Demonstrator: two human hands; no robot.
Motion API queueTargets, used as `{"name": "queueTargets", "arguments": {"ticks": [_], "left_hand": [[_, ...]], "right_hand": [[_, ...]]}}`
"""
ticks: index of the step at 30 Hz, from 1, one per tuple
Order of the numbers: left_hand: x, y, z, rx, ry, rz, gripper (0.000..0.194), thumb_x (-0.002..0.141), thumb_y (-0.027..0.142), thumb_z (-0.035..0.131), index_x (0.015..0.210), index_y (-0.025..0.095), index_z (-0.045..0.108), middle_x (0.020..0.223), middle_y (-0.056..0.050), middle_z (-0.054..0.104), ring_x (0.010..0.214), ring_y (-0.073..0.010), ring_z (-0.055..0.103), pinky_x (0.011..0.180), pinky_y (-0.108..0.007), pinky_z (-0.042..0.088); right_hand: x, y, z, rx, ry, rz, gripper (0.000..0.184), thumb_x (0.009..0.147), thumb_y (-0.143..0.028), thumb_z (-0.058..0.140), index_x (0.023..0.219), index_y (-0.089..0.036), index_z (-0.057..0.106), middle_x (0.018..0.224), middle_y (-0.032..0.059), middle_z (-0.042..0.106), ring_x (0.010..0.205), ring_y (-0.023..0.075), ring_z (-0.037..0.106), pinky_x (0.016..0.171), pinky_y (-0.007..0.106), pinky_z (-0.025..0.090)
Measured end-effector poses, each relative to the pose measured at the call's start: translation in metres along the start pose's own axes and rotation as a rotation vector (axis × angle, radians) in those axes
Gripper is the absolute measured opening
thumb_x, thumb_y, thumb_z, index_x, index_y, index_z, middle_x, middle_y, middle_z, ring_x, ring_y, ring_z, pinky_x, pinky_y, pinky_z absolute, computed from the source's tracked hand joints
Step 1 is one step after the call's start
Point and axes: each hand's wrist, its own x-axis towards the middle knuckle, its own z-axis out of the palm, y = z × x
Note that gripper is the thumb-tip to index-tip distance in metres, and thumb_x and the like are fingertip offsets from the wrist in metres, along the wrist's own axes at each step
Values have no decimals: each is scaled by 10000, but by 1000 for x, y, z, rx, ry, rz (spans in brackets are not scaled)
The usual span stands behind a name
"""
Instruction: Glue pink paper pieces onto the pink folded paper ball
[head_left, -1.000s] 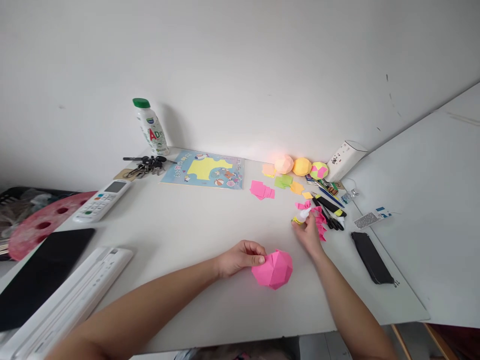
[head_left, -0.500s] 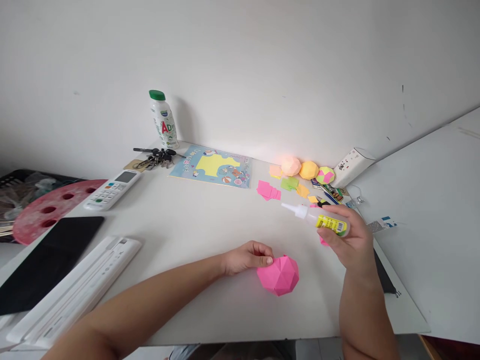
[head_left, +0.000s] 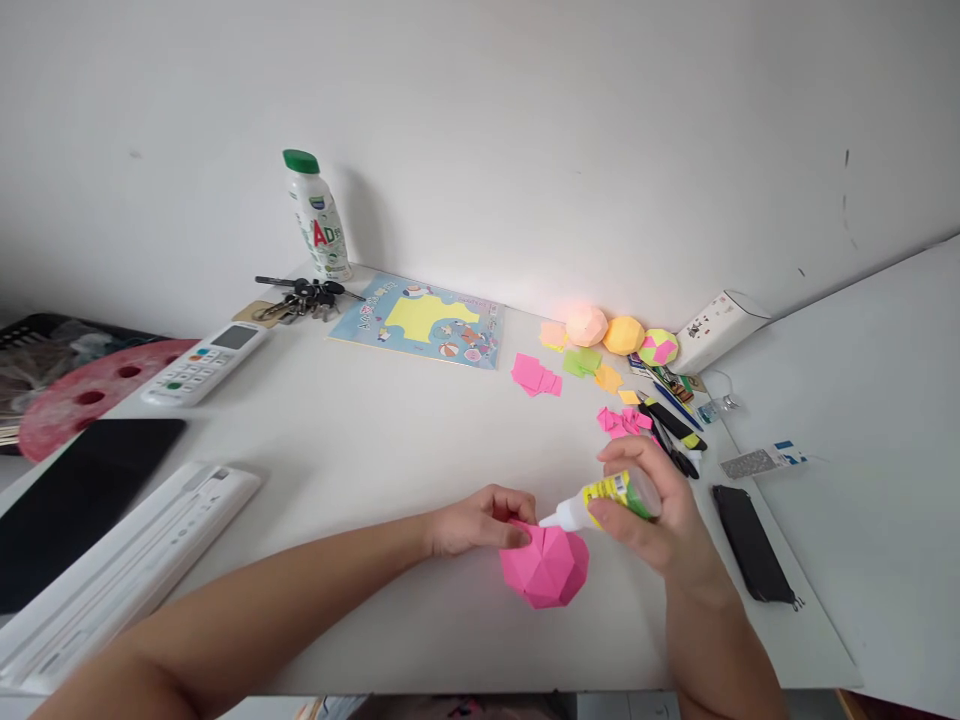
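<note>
A pink folded-paper ball with triangular facets is near the front of the table. My left hand grips its upper left edge between thumb and fingers. In my right hand is a glue bottle with a yellow label, tilted so its white nozzle points left and down. The nozzle tip is at the ball's top edge, close to my left fingers; whether it touches the paper I cannot tell. Small folded pink paper pieces lie just beyond my right hand. Flat pink paper squares are farther back.
Peach, orange and green-pink paper balls line the wall beside a white box. Pliers and a black pouch lie right. Left are a remote, a black tablet, a long white device, keys and a bottle.
My right hand has brought the glue bottle down and left, from above the table to the pink ball's top edge. My left hand keeps its hold on the ball. The view has shifted slightly.
</note>
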Motion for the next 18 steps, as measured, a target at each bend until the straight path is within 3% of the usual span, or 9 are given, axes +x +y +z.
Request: {"name": "queueTargets", "arguments": {"ticks": [4, 18], "left_hand": [[-1, 1, 0, 31, 2, 0, 245, 666, 339, 731, 698, 139, 593, 720, 10, 513, 672, -111, 460, 651, -253, 389], [-3, 3, 3, 39, -23, -5, 241, 667, 367, 734, 719, 150, 644, 830, -21, 569, 780, -151, 512, 758, -296, 433]], "right_hand": [[2, -2, 8, -26, -90, 6, 258, 724, -333, 660, 921, -242, 520, 599, -51, 476, 474, 117, 429, 445, 241, 341], [5, 3, 10, -124, -151, -40, 214, 761, -334, 639, 908, -248, 510, 699, -9, 533, 611, 164, 524, 523, 281, 425]]}}
